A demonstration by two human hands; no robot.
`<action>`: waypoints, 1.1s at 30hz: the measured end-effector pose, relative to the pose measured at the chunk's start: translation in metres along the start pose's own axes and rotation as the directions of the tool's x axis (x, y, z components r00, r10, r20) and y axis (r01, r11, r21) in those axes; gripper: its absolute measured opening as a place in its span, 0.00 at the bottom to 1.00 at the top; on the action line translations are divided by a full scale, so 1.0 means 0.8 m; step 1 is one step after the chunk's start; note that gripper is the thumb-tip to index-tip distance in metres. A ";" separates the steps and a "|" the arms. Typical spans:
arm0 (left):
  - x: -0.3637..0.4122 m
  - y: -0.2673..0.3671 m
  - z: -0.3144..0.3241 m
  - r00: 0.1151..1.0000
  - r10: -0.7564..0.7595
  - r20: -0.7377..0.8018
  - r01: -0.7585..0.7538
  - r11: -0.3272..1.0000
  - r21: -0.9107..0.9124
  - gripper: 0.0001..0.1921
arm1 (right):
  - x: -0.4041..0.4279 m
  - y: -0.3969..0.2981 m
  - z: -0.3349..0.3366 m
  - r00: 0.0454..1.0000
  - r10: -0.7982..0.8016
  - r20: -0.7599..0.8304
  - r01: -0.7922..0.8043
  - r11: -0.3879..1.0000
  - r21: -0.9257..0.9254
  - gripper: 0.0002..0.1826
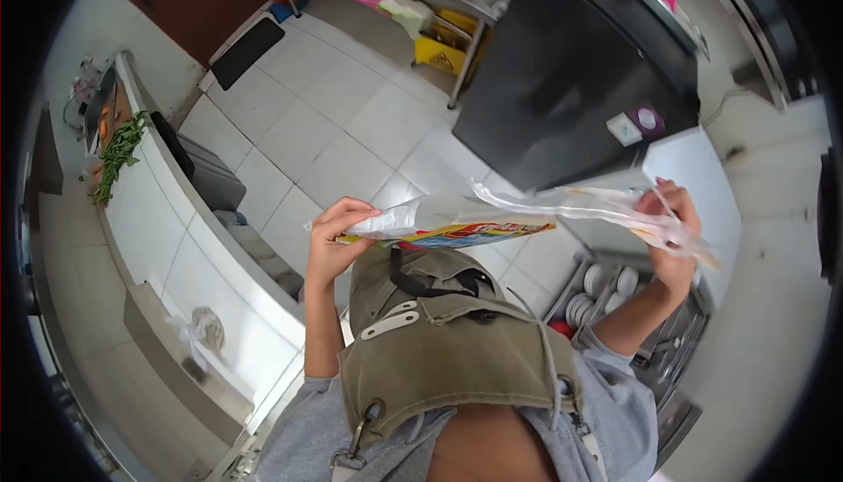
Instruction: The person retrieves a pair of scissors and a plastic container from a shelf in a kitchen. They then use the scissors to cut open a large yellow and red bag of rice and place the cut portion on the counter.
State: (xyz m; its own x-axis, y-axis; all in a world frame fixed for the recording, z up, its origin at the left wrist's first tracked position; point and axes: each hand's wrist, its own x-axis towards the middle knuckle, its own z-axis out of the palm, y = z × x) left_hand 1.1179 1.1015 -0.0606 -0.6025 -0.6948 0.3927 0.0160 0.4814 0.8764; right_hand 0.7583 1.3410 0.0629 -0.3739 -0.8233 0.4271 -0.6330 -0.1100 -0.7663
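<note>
A printed plastic bag (474, 232) with red, yellow and blue on its face stretches in front of my chest, above the olive apron (481, 350). My left hand (341, 238) pinches its left end between thumb and fingers. At the other side my right hand (672, 228) grips clear, crumpled plastic film that runs along the bag's upper edge. Whether this film is part of the same bag, I cannot tell. What the bag holds is hidden.
A white tiled counter (197, 251) with leafy greens (118, 153) runs along the left. Ahead stand a black refrigerator (560, 80) and a yellow mop bucket (441, 54). A metal rack (566, 284) with white dishes is at lower right. A black mat (247, 53) lies on the floor.
</note>
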 end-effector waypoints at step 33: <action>0.514 -0.219 -0.279 0.743 -0.165 -0.649 0.290 0.953 0.090 0.23 | 0.933 0.082 0.510 0.494 -0.417 0.763 0.336 0.901 0.275 0.10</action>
State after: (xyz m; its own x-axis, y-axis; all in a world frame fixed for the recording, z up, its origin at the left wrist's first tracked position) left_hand 1.0455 0.6121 0.0092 0.0673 -0.9421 0.3284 -0.2313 0.3055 0.9237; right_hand 0.7142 0.4920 0.1355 0.5966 -0.7856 0.1644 -0.5097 -0.5290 -0.6785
